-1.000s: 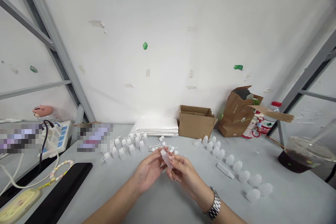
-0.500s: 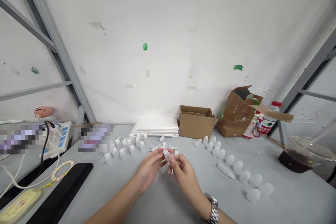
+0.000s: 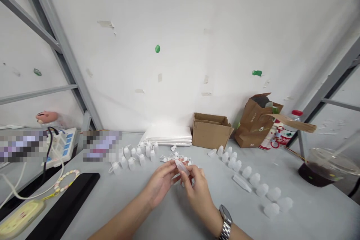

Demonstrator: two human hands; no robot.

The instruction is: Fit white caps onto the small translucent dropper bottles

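Note:
In front of me a small translucent plastic squeeze bottle (image 3: 181, 167) is tilted between both hands. My right hand (image 3: 198, 186) pinches its body between thumb and fingers. My left hand (image 3: 159, 184) closes its fingertips around the neck end, partly hiding it. Just behind the hands lies a loose pile of small white caps with straps (image 3: 176, 155). Several capped bottles (image 3: 131, 163) stand in a group to the left. To the right, several uncapped bottles (image 3: 255, 179) stand in rows, and one bottle (image 3: 242, 183) lies on its side.
Against the wall are a stack of white sheets (image 3: 165, 136), a cardboard box (image 3: 210, 133) and a paper bag (image 3: 250, 127). A cup of dark drink (image 3: 316, 170) stands at far right. On the left lie a black pad (image 3: 67, 202), a power strip (image 3: 66, 146) and a yellow case (image 3: 22, 217).
My right wrist has turned, so the watch face now shows. The bottle stays between both hands with its angle slightly changed. The camera view has shifted a little.

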